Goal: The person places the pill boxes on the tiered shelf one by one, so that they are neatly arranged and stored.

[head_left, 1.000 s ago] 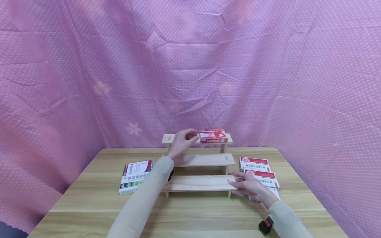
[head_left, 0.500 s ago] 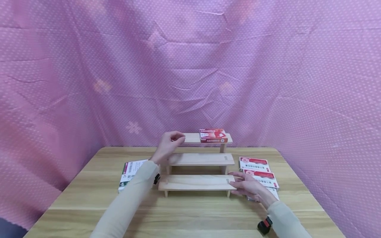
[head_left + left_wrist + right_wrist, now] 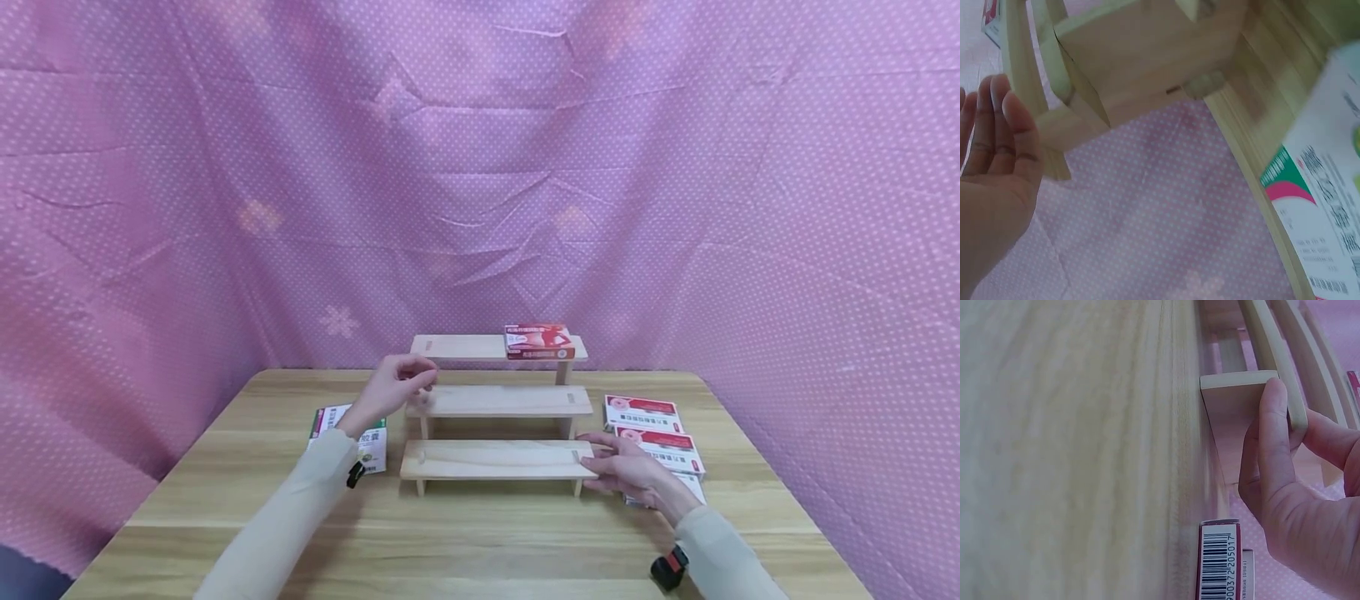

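A three-step wooden display stand (image 3: 498, 402) stands in the middle of the table. My right hand (image 3: 637, 473) holds the right end of its lowest step; in the right wrist view the thumb and fingers (image 3: 1274, 434) pinch the board's edge from either side. Just left of the middle step hovers my left hand (image 3: 393, 387), its fingers loosely bent with nothing in them. A red medicine box (image 3: 538, 342) lies on the right part of the top step. Below my left wrist, partly hidden by the arm, are white medicine boxes (image 3: 373, 450) with green and magenta print.
Several red-and-white medicine boxes (image 3: 656, 446) lie on the table right of the stand, partly behind my right hand. A pink dotted cloth (image 3: 480, 208) hangs behind and beside the wooden table (image 3: 480, 542).
My left hand has moved from beside the red box, leftward and down along the stand, to the middle step's left end. My right hand stays on the lowest step.
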### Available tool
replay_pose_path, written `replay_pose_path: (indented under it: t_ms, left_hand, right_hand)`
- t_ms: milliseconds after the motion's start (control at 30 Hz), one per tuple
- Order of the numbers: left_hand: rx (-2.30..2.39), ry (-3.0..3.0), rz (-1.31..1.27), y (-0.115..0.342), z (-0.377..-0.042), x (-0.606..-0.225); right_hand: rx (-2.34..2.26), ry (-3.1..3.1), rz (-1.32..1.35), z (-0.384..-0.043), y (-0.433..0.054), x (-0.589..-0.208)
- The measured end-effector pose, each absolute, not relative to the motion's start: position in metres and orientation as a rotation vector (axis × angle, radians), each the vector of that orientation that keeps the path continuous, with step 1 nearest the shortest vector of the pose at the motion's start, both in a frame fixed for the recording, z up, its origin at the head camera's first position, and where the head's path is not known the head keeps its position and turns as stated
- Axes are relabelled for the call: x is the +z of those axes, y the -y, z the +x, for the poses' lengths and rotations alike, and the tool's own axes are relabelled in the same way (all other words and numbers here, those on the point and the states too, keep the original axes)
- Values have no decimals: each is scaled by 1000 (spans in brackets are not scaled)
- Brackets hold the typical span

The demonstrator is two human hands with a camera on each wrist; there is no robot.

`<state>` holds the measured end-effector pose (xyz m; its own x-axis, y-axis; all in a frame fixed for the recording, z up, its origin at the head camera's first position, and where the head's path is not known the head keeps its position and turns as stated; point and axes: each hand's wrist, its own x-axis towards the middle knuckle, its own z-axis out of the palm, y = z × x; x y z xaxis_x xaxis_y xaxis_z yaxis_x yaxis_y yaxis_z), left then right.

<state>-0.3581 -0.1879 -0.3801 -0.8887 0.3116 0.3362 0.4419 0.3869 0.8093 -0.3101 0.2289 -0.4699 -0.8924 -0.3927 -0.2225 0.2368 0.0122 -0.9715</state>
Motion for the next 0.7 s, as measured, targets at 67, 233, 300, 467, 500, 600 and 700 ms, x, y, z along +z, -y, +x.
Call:
replay_pose_path:
  t_ms: [67, 233, 300, 467, 500, 600, 700]
  left_hand:
    - [-1516, 2538, -700, 195, -354, -381]
    - [-1522, 2614, -660, 216, -343, -384]
    - [-1527, 2638, -620, 226, -339, -387]
    - [-1538, 2668, -590, 247, -333, -397]
    - [-1545, 2666, -588, 251, -332, -399]
    - [-1545, 2664, -572, 261, -330, -404]
    - [-1521, 2672, -551, 271, -327, -408]
  right_hand:
    - [-1932, -1869, -151, -310, -229, -469]
    - [-1926, -1881, -154, -310, -229, -468]
    - [-1924, -1882, -159, -310, -229, -468]
    - [-1928, -1879, -157, -310, -229, -468]
    - [-1927, -1880, -152, -310, -229, -468]
    - [-1929, -1875, -146, -310, -230, -468]
    - [-1931, -1865, -151, -309, -229, -468]
